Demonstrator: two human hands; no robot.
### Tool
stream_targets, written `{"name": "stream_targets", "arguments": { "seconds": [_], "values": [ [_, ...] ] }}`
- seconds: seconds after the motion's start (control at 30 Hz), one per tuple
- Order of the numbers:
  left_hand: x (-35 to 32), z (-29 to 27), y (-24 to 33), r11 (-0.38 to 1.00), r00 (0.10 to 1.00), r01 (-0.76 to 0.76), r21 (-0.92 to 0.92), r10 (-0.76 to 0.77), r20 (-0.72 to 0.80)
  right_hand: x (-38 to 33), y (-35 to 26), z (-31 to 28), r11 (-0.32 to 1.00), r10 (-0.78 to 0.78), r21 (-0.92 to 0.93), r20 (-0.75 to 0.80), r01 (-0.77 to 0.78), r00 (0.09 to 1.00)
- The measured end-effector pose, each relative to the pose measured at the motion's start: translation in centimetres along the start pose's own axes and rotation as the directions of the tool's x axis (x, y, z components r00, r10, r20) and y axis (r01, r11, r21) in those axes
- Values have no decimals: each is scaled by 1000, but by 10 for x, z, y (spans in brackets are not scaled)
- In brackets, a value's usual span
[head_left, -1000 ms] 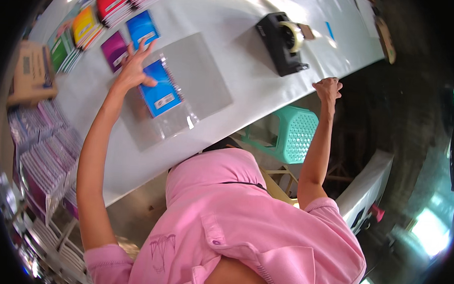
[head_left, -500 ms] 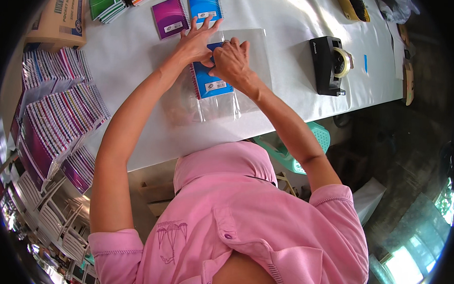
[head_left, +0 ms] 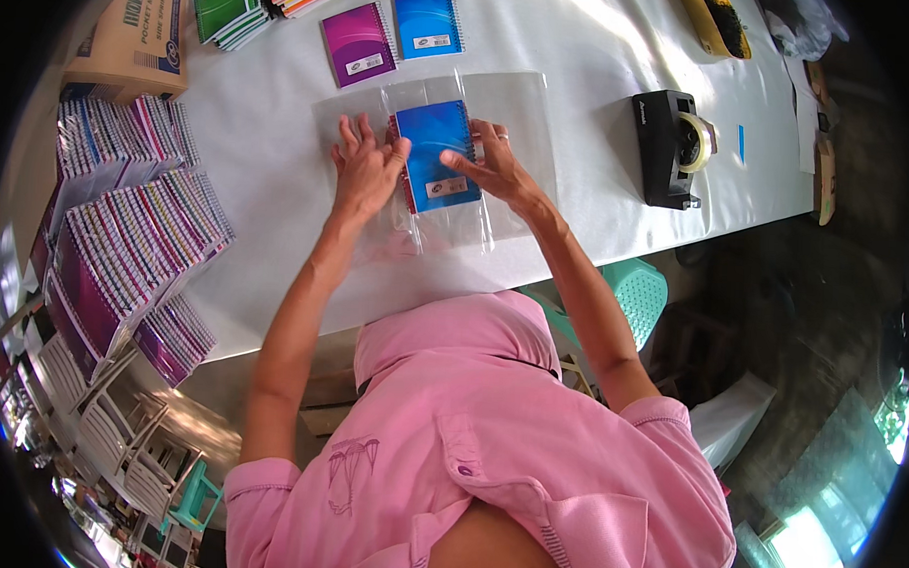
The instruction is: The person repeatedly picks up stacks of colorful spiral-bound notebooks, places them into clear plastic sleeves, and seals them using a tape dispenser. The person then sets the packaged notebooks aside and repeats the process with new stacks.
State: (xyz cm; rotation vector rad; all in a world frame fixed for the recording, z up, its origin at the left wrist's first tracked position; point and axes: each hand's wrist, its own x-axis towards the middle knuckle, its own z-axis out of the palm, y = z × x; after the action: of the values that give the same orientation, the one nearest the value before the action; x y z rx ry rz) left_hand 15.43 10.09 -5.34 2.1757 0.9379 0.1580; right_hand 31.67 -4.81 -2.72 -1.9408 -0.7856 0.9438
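A blue spiral notebook lies on clear plastic film in front of me. Red coils show along its left edge and dark coils along its right, so more than one notebook seems stacked there. At the left edge is my left hand, fingers spread over the film, thumb tip against the cover's side. My right hand grips the right edge, with its thumb on the cover and its fingers curled at the side. Beyond the film lie a purple notebook and another blue notebook.
A black tape dispenser with a clear roll stands at right. Stacked spiral notebooks and a cardboard box line the left side. Green notebooks sit at the far left, and a yellow container at the far right. A turquoise stool stands below the table edge.
Both hands have come off the top of the blue notebook and moved apart to its two side edges, uncovering the cover. The view has shifted slightly.
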Motion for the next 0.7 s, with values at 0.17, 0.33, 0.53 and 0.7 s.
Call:
{"name": "stream_targets", "arguments": {
  "seconds": [0.17,0.33,0.53,0.7],
  "values": [
    [-41,-31,38,719,980,61,-692,87,177,-31,-41,-22,923,7,384,67,-32,998],
    [-47,-19,37,561,979,-167,-811,194,-67,-29,-25,-21,863,-330,400,-19,309,944],
    [-51,-3,46,402,1000,-15,-916,6,-14,-23,3,-24,811,-424,401,-98,426,900],
    [-57,-13,30,749,900,-423,-510,279,-336,-33,2,-31,779,-565,254,-112,573,817]
  ]
}}
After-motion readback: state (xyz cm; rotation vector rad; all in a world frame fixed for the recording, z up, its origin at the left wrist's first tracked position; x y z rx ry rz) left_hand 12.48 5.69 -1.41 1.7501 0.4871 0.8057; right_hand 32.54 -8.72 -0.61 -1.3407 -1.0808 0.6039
